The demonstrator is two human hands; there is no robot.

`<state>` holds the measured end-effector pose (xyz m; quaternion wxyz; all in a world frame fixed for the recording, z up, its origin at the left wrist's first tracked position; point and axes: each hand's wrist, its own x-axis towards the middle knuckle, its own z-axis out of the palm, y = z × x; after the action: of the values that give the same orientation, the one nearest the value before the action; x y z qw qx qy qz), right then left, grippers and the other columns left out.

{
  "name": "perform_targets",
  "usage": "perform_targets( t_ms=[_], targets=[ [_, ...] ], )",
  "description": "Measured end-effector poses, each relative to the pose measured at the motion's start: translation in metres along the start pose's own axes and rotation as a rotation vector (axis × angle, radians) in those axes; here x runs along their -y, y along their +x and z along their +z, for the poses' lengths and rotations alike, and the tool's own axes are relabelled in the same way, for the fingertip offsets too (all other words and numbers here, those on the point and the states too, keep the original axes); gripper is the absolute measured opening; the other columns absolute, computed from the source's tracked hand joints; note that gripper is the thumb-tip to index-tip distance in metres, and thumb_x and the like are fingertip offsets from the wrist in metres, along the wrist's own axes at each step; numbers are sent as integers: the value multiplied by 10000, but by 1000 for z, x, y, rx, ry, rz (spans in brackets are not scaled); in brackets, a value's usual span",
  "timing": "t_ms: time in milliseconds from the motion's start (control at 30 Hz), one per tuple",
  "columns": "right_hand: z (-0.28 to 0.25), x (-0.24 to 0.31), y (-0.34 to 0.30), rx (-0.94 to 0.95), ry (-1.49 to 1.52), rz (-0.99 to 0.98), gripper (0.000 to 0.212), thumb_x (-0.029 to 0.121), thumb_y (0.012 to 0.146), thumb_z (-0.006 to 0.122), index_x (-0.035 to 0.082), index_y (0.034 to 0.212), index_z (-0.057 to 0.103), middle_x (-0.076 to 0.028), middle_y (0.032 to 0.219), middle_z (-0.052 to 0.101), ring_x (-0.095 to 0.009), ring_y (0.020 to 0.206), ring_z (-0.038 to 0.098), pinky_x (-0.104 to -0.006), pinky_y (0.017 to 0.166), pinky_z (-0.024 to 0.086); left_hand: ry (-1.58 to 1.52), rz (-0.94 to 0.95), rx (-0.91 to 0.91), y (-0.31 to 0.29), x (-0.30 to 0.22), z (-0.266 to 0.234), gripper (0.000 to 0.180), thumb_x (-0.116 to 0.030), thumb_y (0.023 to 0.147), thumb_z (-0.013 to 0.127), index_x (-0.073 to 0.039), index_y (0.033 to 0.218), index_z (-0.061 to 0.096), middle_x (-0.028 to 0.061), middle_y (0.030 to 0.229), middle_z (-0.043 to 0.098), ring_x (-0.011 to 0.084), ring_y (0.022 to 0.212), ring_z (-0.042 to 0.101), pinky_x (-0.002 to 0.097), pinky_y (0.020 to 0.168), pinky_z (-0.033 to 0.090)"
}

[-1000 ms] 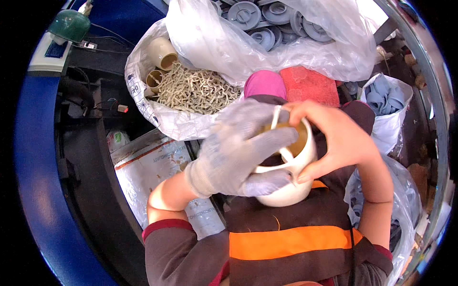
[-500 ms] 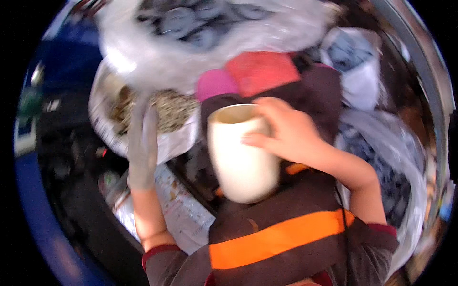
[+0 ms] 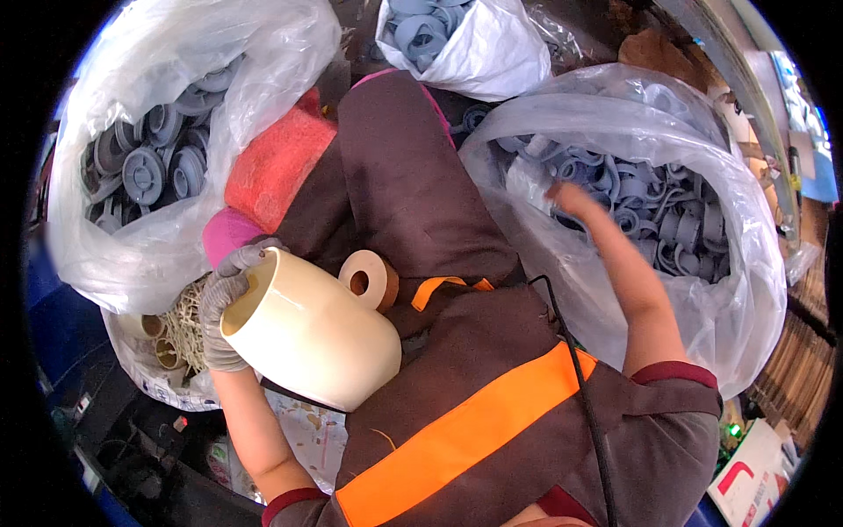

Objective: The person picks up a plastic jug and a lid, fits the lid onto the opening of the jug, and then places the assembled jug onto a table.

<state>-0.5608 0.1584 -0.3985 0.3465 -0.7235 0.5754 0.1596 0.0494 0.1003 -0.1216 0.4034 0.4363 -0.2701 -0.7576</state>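
Note:
A smooth cream pot (image 3: 320, 329) lies tilted across my lap, its mouth toward the left. My left hand (image 3: 230, 294), in a grey glove, grips it at the rim, with fingers over the edge. My bare right hand (image 3: 572, 200) reaches into the clear plastic bag (image 3: 527, 230) on the right, at the grey plastic rings (image 3: 637, 189) inside. Its fingers are blurred and partly hidden, so I cannot see whether they hold a ring. Beside the pot, a tape roll (image 3: 369, 279) with a brown core rests on my lap.
Another clear bag (image 3: 281, 35) at the far left holds round grey parts (image 3: 145, 176). A white sack (image 3: 500, 57) of grey pieces stands at the back. Below the left bag, a sack (image 3: 132, 356) contains straw-like material and tubes. Stacked cardboard (image 3: 799, 360) lies at the right.
The pot has passed from my right hand to my left and now tilts sideways. My right hand has moved into the right bag. The view has swung rightward.

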Motion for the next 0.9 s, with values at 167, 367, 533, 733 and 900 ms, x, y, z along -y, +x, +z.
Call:
perform_targets(
  t_ms=[167, 367, 533, 733, 900],
  targets=[
    [81, 87, 28, 374, -111, -2, 285, 234, 824, 523, 9, 891, 683, -202, 949, 666, -370, 853, 641, -475, 767, 492, 117, 20, -88, -4, -13, -19, 310, -140, 765, 565, 29, 1020, 615, 195, 1108, 622, 284, 999, 609, 351, 898, 489],
    [-18, 35, 87, -301, -247, 354, 257, 145, 814, 511, 50, 1003, 658, -161, 1116, 640, -342, 959, 645, -445, 791, 523, 169, 60, -116, -13, -23, 1, 291, -135, 760, 556, 35, 987, 623, 196, 1090, 627, 274, 998, 607, 337, 885, 488],
    [-30, -3, 123, 61, -375, 533, 429, 202, 845, 483, 39, 1233, 565, -170, 1293, 528, -316, 1222, 491, -420, 1006, 402, -92, -16, -188, -11, 10, 27, 238, -106, 768, 582, 30, 958, 627, 178, 1104, 615, 257, 1012, 604, 336, 893, 495],
    [31, 4, 117, -171, -570, 350, 441, 227, 823, 523, 11, 1206, 561, -150, 1310, 517, -301, 1255, 446, -438, 1083, 287, -211, -20, -230, -18, 15, 29, 242, -88, 803, 576, 20, 1019, 596, 156, 1088, 615, 264, 972, 618, 351, 888, 507],
    [-3, -9, 146, -49, -222, 598, 399, 199, 824, 528, 48, 1193, 562, -137, 1315, 514, -281, 1291, 417, -403, 1095, 270, -183, -129, -195, -2, 7, 35, 258, -80, 796, 549, 25, 1029, 590, 164, 1104, 612, 260, 980, 617, 352, 892, 503]
  ],
)
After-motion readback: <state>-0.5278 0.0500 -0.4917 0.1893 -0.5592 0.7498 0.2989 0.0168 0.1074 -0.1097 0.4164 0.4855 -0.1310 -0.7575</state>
